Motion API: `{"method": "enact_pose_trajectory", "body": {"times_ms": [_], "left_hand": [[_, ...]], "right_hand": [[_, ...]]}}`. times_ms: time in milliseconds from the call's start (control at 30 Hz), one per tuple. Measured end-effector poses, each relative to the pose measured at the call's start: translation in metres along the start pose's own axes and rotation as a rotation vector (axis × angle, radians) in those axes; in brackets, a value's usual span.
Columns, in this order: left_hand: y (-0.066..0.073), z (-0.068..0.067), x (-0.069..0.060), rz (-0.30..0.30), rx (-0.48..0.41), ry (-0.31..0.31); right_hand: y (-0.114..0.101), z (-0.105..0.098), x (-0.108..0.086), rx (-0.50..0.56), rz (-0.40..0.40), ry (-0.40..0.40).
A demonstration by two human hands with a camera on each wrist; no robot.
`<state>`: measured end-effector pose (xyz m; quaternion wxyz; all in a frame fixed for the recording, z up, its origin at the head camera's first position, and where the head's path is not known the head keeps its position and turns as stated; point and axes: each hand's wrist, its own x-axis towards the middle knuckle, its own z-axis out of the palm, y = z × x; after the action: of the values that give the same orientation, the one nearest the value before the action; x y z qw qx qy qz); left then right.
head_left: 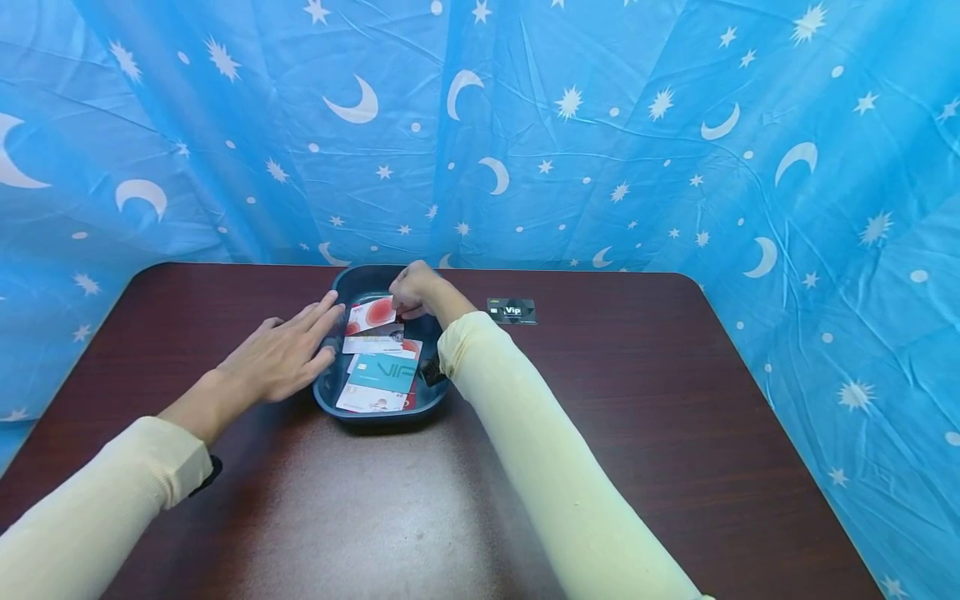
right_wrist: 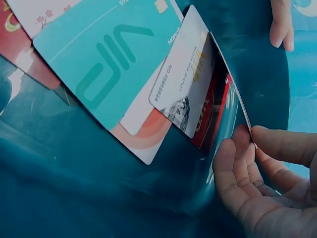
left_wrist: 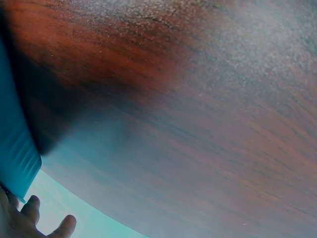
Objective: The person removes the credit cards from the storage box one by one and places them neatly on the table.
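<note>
A dark blue oval basin (head_left: 380, 416) holds several overlapping cards. With thumb and fingers my right hand (head_left: 414, 290) pinches the edge of a white card with red circles (head_left: 372, 314), inside the far end of the basin. That card shows nearly edge-on in the right wrist view. Just nearer lie a grey-and-white card (right_wrist: 181, 74) and a teal VIP card (head_left: 384, 372), overlapping others. Spread fingers of my left hand (head_left: 288, 350) lie at the basin's left rim; only some fingertips show in the left wrist view.
A black Vip card (head_left: 512, 311) lies on the dark wooden table (head_left: 637, 433), to the right of the basin. Behind the table hangs a blue curtain (head_left: 525, 133) with white moons and stars.
</note>
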<state>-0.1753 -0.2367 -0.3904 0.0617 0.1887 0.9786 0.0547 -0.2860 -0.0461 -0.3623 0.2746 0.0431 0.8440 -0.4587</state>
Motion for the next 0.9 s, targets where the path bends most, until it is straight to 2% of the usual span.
{"method": "enact_pose_trajectory", "body": {"times_ms": [133, 400, 667, 900], "left_hand": [[0.001, 0.001, 0.001, 0.002, 0.002, -0.002], [0.001, 0.001, 0.002, 0.009, 0.019, -0.006], [0.0, 0.0, 0.002, 0.003, 0.019, -0.003], [0.0, 0.0, 0.003, 0.009, 0.017, 0.0]], "right_hand": [[0.002, -0.008, 0.001, -0.016, -0.008, -0.014], [-0.005, -0.033, -0.006, -0.087, -0.084, -0.121], [-0.017, -0.048, -0.015, -0.113, -0.165, -0.132], [-0.011, -0.067, -0.022, -0.107, -0.205, -0.069]]}}
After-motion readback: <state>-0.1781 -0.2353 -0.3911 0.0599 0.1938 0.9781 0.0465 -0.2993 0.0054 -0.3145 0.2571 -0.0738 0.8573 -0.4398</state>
